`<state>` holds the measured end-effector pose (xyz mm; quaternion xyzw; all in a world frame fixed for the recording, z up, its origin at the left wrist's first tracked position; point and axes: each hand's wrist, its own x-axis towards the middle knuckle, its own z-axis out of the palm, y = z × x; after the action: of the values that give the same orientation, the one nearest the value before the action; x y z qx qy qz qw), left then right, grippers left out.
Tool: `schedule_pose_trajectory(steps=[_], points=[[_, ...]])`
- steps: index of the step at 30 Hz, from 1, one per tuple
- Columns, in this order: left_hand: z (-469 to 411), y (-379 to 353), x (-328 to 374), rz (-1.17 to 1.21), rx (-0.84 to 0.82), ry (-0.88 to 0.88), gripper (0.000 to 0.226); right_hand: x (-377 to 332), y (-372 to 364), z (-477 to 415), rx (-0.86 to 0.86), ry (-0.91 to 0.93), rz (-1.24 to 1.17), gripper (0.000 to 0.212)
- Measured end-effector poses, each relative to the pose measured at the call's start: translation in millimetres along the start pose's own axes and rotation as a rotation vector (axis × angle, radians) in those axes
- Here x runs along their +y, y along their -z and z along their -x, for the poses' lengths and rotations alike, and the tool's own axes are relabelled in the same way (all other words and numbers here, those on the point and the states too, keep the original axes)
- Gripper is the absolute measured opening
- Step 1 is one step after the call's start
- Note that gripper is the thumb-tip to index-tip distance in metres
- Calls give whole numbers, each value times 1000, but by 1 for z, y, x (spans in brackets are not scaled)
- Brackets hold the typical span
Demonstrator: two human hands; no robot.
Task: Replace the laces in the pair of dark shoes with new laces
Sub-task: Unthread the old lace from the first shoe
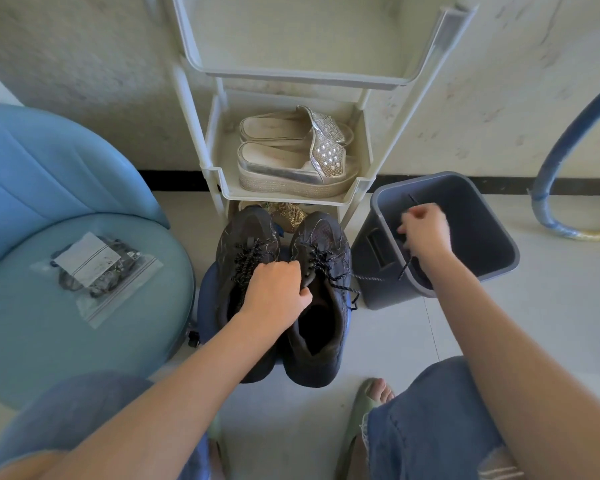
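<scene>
Two dark shoes stand side by side on a low blue stool, the left shoe (243, 251) and the right shoe (321, 306), both laced with black speckled laces. My left hand (274, 289) grips the tongue of the right shoe between the two. My right hand (425, 233) is held over the grey bin (492, 237) and grips a dark lace (404, 268) whose ends hang down and stick up from my fist. A clear zip bag (97, 271) with dark laces and a white card lies on the blue chair seat.
A white plastic shoe rack (222, 157) stands behind the shoes with silver platform slippers (291, 157) on its shelf. The blue chair (66, 220) fills the left. A blue hose (561, 150) curves at the right wall. My knees and a sandalled foot (378, 396) are below.
</scene>
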<state>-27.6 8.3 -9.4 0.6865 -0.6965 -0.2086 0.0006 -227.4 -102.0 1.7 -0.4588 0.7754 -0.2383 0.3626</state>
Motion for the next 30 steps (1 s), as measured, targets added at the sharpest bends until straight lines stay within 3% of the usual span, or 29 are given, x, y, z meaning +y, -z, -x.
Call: schedule_pose_trajectory(steps=[2,3,6,8,11,15,18,20,25,28,30], points=[[-1,-4,2,71,28,11,36,-1,-6,10,-286,69,188,23],[-3,-6,2,100,37,21,40,-3,-11,16,-351,123,282,21],[-7,-7,1,210,56,35,45,-10,-27,31,-365,331,379,18],[-8,-7,0,279,80,26,39,-11,-35,39,-532,397,384,10],[-11,-6,-2,337,126,9,22,-10,-41,45,-727,400,503,17],[-23,-9,-2,282,103,-31,14,-11,-39,45,-811,448,579,29],[-30,-17,3,361,62,99,18,-5,-41,47,-897,433,657,51],[-33,-20,3,432,58,197,21,0,-42,46,-913,415,606,53],[-36,-15,0,1036,-30,441,24,0,-39,37,-914,375,488,42],[-36,-12,-2,1036,-102,473,27,3,-39,36,-913,376,488,42],[-36,-11,-5,812,-159,345,32,3,-38,36,-911,381,484,44]])
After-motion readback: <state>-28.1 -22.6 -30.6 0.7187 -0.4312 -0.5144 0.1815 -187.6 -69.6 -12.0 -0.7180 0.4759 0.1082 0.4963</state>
